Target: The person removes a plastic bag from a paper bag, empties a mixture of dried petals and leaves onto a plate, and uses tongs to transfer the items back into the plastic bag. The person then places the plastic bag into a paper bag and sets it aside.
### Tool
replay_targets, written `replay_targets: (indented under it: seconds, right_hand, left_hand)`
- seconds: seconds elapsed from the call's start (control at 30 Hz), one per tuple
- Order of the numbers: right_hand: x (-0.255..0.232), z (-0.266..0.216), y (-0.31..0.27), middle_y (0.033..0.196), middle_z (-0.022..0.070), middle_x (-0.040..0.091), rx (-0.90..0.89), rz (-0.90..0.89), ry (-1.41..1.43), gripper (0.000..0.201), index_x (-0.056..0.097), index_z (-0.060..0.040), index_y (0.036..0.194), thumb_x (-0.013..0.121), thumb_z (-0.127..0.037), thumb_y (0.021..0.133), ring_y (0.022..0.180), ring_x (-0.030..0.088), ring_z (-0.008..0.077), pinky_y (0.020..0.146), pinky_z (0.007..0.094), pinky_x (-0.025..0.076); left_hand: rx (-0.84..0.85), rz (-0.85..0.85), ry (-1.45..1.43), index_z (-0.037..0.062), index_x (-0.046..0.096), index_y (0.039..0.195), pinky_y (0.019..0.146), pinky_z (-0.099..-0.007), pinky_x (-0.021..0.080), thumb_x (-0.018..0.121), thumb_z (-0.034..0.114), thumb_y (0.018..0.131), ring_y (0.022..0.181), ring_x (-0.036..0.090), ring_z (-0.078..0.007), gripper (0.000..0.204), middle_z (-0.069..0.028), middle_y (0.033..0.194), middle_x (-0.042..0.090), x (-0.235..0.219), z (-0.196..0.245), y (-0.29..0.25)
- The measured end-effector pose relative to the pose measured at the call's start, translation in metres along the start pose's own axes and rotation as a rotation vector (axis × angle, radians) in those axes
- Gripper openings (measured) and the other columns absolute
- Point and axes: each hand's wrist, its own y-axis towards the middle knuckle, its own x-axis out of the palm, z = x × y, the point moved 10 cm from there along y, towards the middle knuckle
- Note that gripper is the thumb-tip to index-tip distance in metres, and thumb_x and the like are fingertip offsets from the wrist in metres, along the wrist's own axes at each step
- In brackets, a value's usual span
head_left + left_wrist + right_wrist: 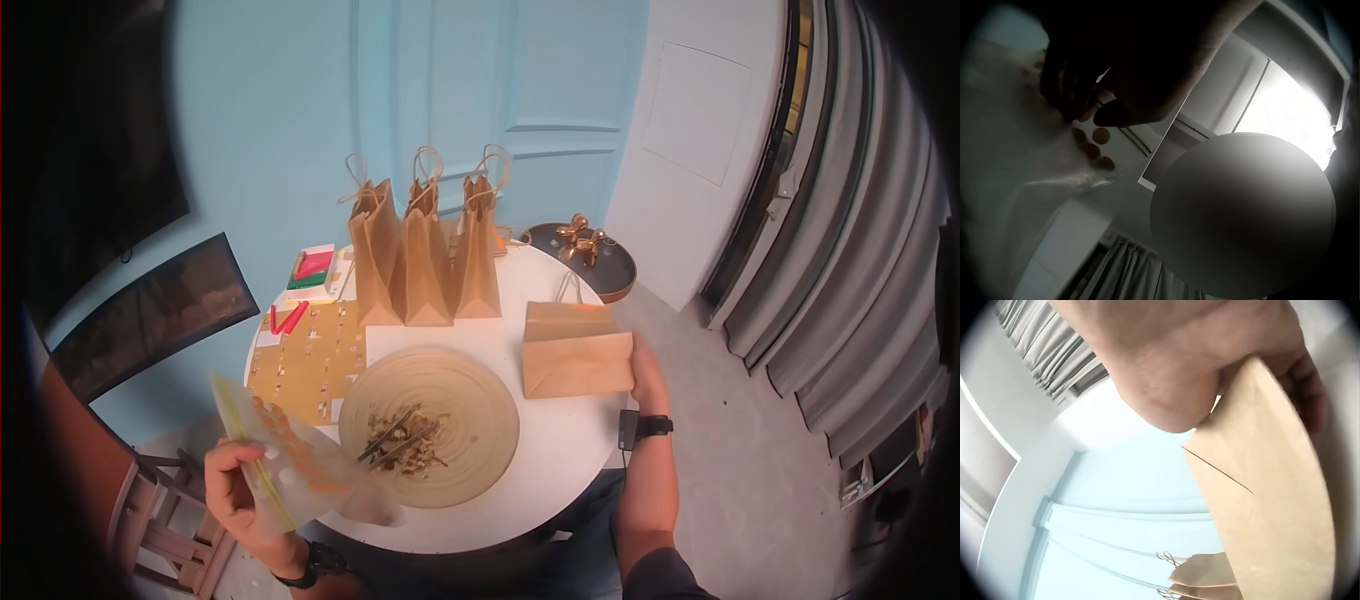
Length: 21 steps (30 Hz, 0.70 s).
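Note:
In the head view my left hand (236,492) pinches a clear zip bag (298,478) near its yellow-green seal strip. Orange round pieces (285,432) show through the plastic; the left wrist view shows several of these discs (1091,150) beside my dark, shadowed fingers. My right hand (648,376) grips the right side of a brown paper bag (578,362), which lies tipped over on the table with its twisted handles pointing away. In the right wrist view the thumb and fingers lie on either side of the paper bag's edge (1266,469).
Three paper bags (428,265) stand upright at the back of the round white table (560,440). A wide round plate (485,440) holds brown bits and metal tongs (392,434). A brown printed sheet (310,350), pink sticks (293,318) and a small box (312,268) lie left.

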Motion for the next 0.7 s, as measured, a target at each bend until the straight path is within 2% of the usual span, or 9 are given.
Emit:
replay_targets:
  seconds: [0.03, 0.13, 0.23, 0.33, 0.43, 0.53, 0.63, 0.7]
  right_hand:
    - [-0.007, -0.002, 0.003, 0.129, 0.0226, 0.080, -0.038, 0.081, -0.026, 0.050, 0.075, 0.0073, 0.133, 0.056, -0.036, 0.118, 0.107, 0.079, 0.0313, 0.100, 0.0455, 0.059]
    - [-0.020, -0.026, 0.000, 0.128, 0.0297, 0.079, -0.598, 0.383, -0.715, 0.049, 0.073, 0.0097, 0.131, 0.061, -0.035, 0.115, 0.112, 0.077, 0.0424, 0.103, 0.0498, 0.058]
    - [0.019, -0.072, -0.072, 0.134, 0.0310, 0.077, -0.600, 0.373, -0.918, 0.049, 0.073, 0.0074, 0.135, 0.065, -0.034, 0.111, 0.127, 0.071, 0.0476, 0.107, 0.0492, 0.057]
    - [0.082, -0.062, -0.095, 0.142, 0.0260, 0.075, -0.476, -0.156, -0.971, 0.044, 0.076, 0.0001, 0.135, 0.068, -0.035, 0.110, 0.140, 0.065, 0.0443, 0.116, 0.0491, 0.051]
    - [0.112, -0.011, -0.085, 0.143, 0.0220, 0.076, -0.608, -0.302, -1.248, 0.041, 0.078, -0.0024, 0.134, 0.068, -0.034, 0.110, 0.143, 0.064, 0.0405, 0.125, 0.0506, 0.043]
    - [0.111, -0.009, -0.076, 0.139, 0.0229, 0.077, -0.610, -0.316, -1.118, 0.040, 0.078, -0.0012, 0.132, 0.067, -0.033, 0.111, 0.145, 0.062, 0.0406, 0.129, 0.0526, 0.036]
    - [0.107, -0.029, -0.083, 0.137, 0.0238, 0.078, -0.652, -0.286, -1.012, 0.038, 0.077, 0.0016, 0.132, 0.069, -0.028, 0.110, 0.140, 0.066, 0.0429, 0.124, 0.0535, 0.043]
    - [0.107, -0.062, -0.109, 0.138, 0.0240, 0.078, -0.745, -0.221, -0.948, 0.036, 0.077, 0.0037, 0.130, 0.072, -0.024, 0.108, 0.135, 0.068, 0.0464, 0.119, 0.0543, 0.049]
  left_hand:
    - [0.009, -0.006, 0.014, 0.0035, 0.066, 0.122, 0.103, -0.0298, 0.050, 0.077, 0.011, 0.097, 0.110, 0.065, -0.0161, 0.029, -0.0056, 0.119, 0.066, 0.002, 0.001, -0.001]
    - [0.005, -0.026, -0.009, 0.0029, 0.066, 0.121, 0.100, -0.0284, 0.048, 0.075, 0.010, 0.097, 0.106, 0.063, -0.0151, 0.026, -0.0052, 0.117, 0.065, 0.008, 0.002, -0.002]
    - [-0.019, -0.020, 0.028, 0.0023, 0.066, 0.119, 0.097, -0.0273, 0.047, 0.072, 0.008, 0.097, 0.103, 0.061, -0.0143, 0.025, -0.0047, 0.114, 0.064, 0.015, 0.004, -0.002]
    - [-0.046, -0.010, 0.053, 0.0019, 0.066, 0.119, 0.096, -0.0268, 0.046, 0.070, 0.008, 0.096, 0.103, 0.060, -0.0141, 0.024, -0.0045, 0.111, 0.064, 0.021, 0.005, -0.004]
    - [-0.050, -0.040, 0.040, 0.0011, 0.065, 0.119, 0.095, -0.0262, 0.046, 0.068, 0.007, 0.096, 0.102, 0.060, -0.0143, 0.023, -0.0048, 0.111, 0.063, 0.026, 0.010, -0.004]
    - [-0.056, -0.041, 0.023, -0.0006, 0.066, 0.117, 0.094, -0.0280, 0.047, 0.069, 0.019, 0.101, 0.101, 0.061, -0.0161, 0.025, -0.0062, 0.110, 0.064, 0.027, 0.011, -0.005]
    - [-0.103, -0.110, -0.221, -0.0020, 0.070, 0.111, 0.095, -0.0311, 0.049, 0.069, 0.036, 0.105, 0.099, 0.064, -0.0189, 0.038, -0.0094, 0.106, 0.068, 0.033, 0.011, -0.005]
    - [-0.121, -0.157, -0.196, -0.0024, 0.072, 0.107, 0.094, -0.0334, 0.050, 0.067, 0.046, 0.107, 0.097, 0.066, -0.0208, 0.048, -0.0112, 0.102, 0.071, 0.042, 0.016, -0.007]
